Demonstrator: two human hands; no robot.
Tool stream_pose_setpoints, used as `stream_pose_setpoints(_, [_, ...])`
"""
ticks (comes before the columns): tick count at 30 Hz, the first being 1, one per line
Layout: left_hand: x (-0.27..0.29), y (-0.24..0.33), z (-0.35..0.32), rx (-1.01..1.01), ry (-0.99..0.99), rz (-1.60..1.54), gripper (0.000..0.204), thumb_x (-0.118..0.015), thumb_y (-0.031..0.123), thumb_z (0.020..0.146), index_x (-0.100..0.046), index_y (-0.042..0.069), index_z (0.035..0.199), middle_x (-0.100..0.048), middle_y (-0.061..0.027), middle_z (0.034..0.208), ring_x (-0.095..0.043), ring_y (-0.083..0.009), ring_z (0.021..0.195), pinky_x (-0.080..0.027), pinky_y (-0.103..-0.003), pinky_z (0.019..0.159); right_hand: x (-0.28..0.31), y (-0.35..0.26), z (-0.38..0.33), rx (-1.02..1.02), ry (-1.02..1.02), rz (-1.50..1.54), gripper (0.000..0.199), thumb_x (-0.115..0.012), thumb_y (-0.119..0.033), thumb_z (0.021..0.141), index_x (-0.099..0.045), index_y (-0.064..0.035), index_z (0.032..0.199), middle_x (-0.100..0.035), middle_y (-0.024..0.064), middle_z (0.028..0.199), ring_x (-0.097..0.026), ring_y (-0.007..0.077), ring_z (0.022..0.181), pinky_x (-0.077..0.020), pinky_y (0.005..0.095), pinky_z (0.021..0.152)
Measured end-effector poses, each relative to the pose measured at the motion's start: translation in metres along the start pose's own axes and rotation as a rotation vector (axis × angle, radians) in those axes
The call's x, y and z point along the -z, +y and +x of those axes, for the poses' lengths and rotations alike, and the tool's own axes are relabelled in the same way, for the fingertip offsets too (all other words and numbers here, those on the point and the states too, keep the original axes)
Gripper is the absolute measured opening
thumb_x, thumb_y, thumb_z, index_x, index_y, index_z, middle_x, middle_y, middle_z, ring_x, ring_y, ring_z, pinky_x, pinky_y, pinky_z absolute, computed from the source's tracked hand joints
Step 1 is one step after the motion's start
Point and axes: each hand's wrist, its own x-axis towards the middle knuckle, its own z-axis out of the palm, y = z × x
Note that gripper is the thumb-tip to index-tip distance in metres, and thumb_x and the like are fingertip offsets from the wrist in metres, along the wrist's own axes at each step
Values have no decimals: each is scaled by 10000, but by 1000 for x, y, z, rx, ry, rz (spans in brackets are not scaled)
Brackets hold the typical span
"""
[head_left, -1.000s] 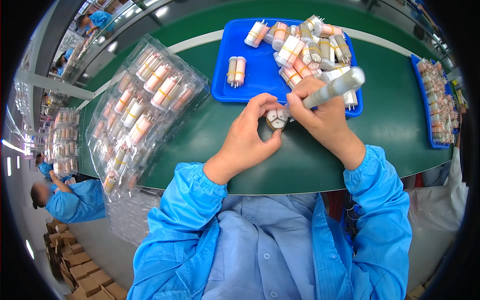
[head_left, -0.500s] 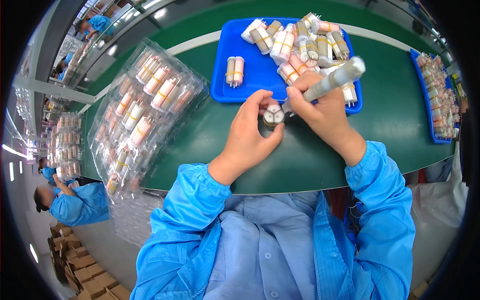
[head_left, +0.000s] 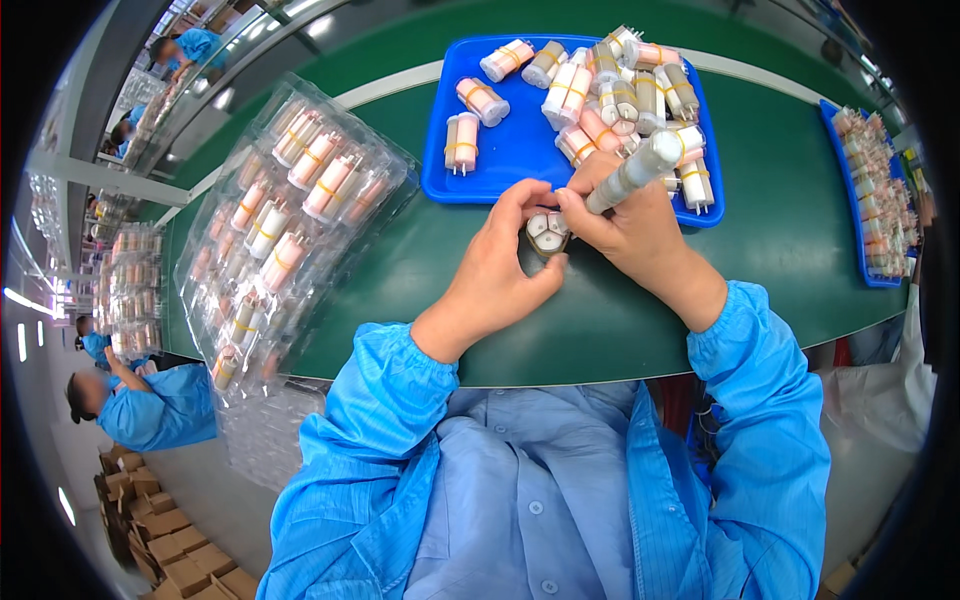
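My left hand (head_left: 485,275) is closed round a small bundle of cylinders (head_left: 547,234), its round white end faces turned up toward me. My right hand (head_left: 650,235) grips a thick, whitish translucent tube (head_left: 636,174) like a glue syringe, slanting up to the right. The tube's lower tip is hidden behind my right fingers, close to the bundle's top. Both hands meet over the green table, just in front of a blue tray (head_left: 437,180). Banded bundles of pink, white and grey cylinders (head_left: 567,88) with metal pins lie in the tray, heaped toward its right.
Left of my hands, clear plastic blister trays (head_left: 215,290) hold more banded bundles. Another blue tray (head_left: 862,235), full of similar parts, stands at the table's right edge. Co-workers in blue sit at far left, one person (head_left: 160,408) nearest. Cardboard boxes (head_left: 190,560) lie on the floor at lower left.
My right hand has shifted slightly left and the tube has tipped more upright, its top moving left and down. Some bundles at the tray's left have rolled or spread leftward.
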Motion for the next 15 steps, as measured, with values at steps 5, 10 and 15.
stream_pose_setpoints(5, [9,0,-7,11,-9,81,489,-741,54,855,-541,35,1301,-633,-114,1153,-633,-214,1088,-499,-333,956,1,5,7,79,100,63,116,-733,-67,878,-649,-24,811,-631,83,758,-627,205,720,-527,390,794])
stream_pose_setpoints(10, [33,21,-19,-126,124,231,551,-670,-5,840,-523,16,1371,-573,-172,1204,-593,-297,1121,-477,-360,979,7,3,7,114,168,-21,128,-697,-13,889,-617,-15,788,-606,72,738,-594,167,713,-499,375,952])
stream_pose_setpoints(15, [141,37,-19,-219,470,931,546,-652,34,891,-469,-26,1402,-607,-265,1272,-605,-419,1190,-483,-453,1028,-1,-3,1,126,116,-69,124,-704,-17,885,-616,-6,798,-574,64,724,-530,161,650,-397,326,585])
